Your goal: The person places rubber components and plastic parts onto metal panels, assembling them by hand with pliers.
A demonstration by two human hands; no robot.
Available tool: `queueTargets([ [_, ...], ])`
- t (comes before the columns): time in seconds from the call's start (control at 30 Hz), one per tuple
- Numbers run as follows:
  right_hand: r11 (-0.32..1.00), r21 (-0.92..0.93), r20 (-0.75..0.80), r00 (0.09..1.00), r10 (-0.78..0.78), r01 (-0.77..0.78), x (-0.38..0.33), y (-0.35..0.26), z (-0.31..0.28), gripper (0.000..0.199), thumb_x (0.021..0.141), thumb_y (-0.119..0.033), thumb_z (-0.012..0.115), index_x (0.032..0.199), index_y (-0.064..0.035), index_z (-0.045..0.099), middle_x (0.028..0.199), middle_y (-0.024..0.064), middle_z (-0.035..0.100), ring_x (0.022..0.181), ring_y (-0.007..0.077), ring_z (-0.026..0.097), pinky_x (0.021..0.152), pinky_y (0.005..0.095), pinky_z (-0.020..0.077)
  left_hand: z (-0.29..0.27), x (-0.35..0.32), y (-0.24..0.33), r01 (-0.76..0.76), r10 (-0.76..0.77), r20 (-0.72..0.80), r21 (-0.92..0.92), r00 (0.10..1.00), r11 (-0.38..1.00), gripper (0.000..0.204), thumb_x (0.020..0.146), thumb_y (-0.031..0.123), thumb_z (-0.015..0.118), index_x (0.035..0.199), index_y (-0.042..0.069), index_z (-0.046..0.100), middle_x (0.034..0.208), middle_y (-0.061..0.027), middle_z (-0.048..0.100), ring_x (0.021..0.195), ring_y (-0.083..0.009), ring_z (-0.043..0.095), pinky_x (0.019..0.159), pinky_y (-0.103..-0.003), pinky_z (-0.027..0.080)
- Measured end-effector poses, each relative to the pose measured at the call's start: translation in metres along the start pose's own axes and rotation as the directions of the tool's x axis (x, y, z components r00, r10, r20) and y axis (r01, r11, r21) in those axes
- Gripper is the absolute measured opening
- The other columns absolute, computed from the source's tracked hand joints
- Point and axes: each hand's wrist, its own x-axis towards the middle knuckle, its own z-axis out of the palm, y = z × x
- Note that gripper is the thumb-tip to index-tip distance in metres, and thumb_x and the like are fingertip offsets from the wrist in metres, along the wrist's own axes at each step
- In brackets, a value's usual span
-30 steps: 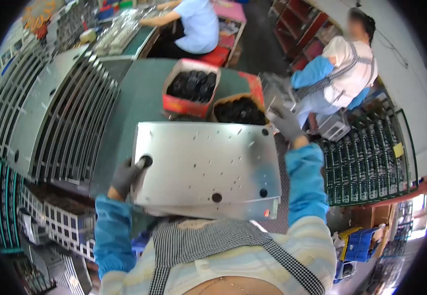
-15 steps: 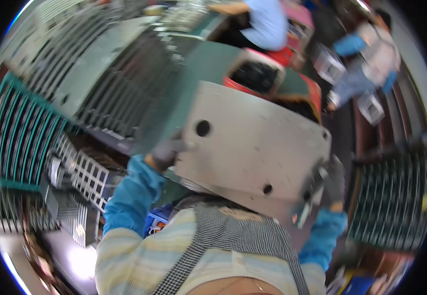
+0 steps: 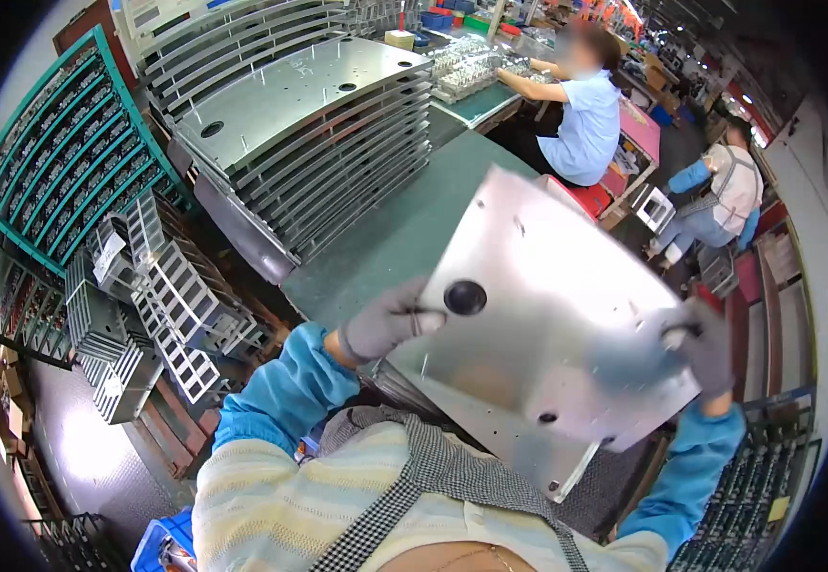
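Bright, even workshop light — glare on the metal sheet [image 3: 547,324], slight blur, bent, dark fisheye rim.

Grey gloves, blue sleeves, checked apron

The plate [image 3: 566,315] is smooth, shiny metal. The gloves [image 3: 385,319] are soft grey cloth. The sleeves [image 3: 285,391] are blue cloth. The table [image 3: 395,238] looks dull green.

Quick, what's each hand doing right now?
Left hand: closed on the left edge of the metal panel.
Right hand: closed on the panel's right edge.
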Motion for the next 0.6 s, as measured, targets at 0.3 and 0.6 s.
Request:
queueTargets([
  [0.3,0.616,-0.715,-0.376,0.56,-0.738,0.332,0.081,-0.151,0.0,0.03,0.079,-0.018,0.078,0.098,-0.0042,0.058,0.088,0.011,0.061,0.083,0.0275,0.061,0.076,0.0377,0.0464,-0.056,-0.031,0.074,-0.315,0.153,-0.356,-0.457,0.922,0.832,0.068,0.097,0.049,0.059,0.147,0.007,0.043,0.143,-0.0151,0.053,0.125,-0.0367,0.057,0.1,-0.055,0.05],
  [0.6,0.432,-0.72,-0.44,0.124,-0.89,0.543,0.234,-0.161,0.107,0.032,0.07,-0.013,0.077,0.096,-0.007,0.06,0.101,0.0124,0.06,0.093,0.0359,0.058,0.084,0.0495,0.0438,-0.068,-0.099,0.164,-0.578,0.649,-0.13,-0.606,0.749,0.546,0.072,0.104,0.041,0.049,0.158,0.003,0.019,0.165,-0.0223,0.017,0.153,-0.0411,0.014,0.123,-0.061,0.019],
])
